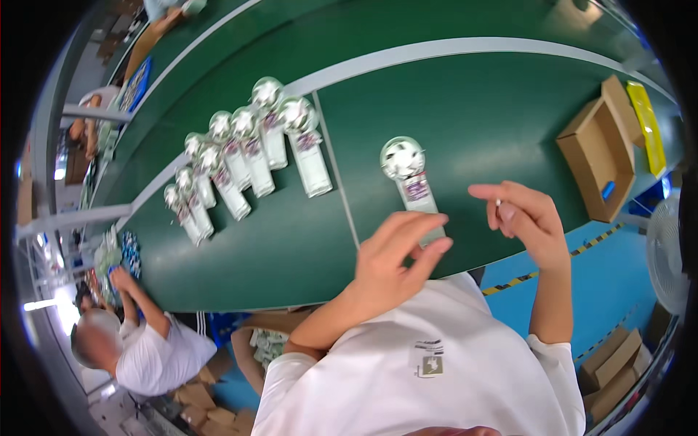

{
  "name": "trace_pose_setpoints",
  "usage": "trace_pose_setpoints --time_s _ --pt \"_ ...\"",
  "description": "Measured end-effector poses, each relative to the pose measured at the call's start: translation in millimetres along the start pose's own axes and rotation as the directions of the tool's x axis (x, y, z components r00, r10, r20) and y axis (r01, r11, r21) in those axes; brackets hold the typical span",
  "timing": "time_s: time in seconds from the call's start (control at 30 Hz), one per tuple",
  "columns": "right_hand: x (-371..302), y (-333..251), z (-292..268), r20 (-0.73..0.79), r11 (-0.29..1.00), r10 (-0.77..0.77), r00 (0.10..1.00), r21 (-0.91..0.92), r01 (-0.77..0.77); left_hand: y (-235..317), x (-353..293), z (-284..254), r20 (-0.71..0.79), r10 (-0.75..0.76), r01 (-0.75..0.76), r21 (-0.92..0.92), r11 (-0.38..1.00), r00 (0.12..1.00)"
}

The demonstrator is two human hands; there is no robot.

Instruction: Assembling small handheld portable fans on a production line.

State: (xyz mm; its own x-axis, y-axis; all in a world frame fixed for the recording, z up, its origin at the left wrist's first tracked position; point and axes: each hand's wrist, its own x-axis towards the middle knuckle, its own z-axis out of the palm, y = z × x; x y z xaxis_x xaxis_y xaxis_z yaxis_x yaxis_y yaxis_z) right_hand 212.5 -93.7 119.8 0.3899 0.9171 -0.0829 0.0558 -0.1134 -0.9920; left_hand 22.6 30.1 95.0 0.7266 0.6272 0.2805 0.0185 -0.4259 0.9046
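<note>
A clear bottle with a silvery round cap [408, 176] stands alone on the green table [472, 123]. My left hand [396, 254] hovers just in front of it, fingers spread, its fingertips over the bottle's base. My right hand [525, 218] is raised to the bottle's right, fingers curled, with something small and white pinched between thumb and fingers. I cannot tell what that small item is.
Several matching capped bottles [247, 152] stand grouped to the left on the table. An open cardboard box [600, 156] and a yellow flat item [647, 127] sit at the right. A person in white [145, 349] crouches at lower left near cartons; a fan [669, 254] stands right.
</note>
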Motion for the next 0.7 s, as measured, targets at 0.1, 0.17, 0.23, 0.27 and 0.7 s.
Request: trace_pose_setpoints --time_s 0.1,0.17,0.23,0.27,0.7 --pt "0.4 -0.9 18.1 0.117 0.999 -0.047 0.992 0.032 0.043 0.0 -1.0 5.1 0.016 0.013 -0.012 -0.096 0.995 1.000" --pt "-0.3 -0.5 29.2 0.058 0.998 -0.019 0.998 0.055 0.016 -2.6 -3.4 4.0 0.024 0.039 -0.036 -0.138 0.990 0.999" --pt "0.5 2.2 30.2 0.105 0.999 0.015 0.994 0.044 -0.020 -9.1 -5.5 6.4 0.004 0.046 -0.045 -0.152 0.987 0.999" --pt "-0.1 4.5 32.3 0.123 1.000 0.020 0.992 0.000 -0.020 -11.2 -6.5 6.4 0.000 0.066 -0.066 -0.153 0.986 0.998" --pt "6.7 29.2 51.0 -0.003 1.000 0.012 1.000 0.029 -0.012 -28.9 -13.4 7.6 0.294 -0.464 0.536 -0.618 0.575 0.836"
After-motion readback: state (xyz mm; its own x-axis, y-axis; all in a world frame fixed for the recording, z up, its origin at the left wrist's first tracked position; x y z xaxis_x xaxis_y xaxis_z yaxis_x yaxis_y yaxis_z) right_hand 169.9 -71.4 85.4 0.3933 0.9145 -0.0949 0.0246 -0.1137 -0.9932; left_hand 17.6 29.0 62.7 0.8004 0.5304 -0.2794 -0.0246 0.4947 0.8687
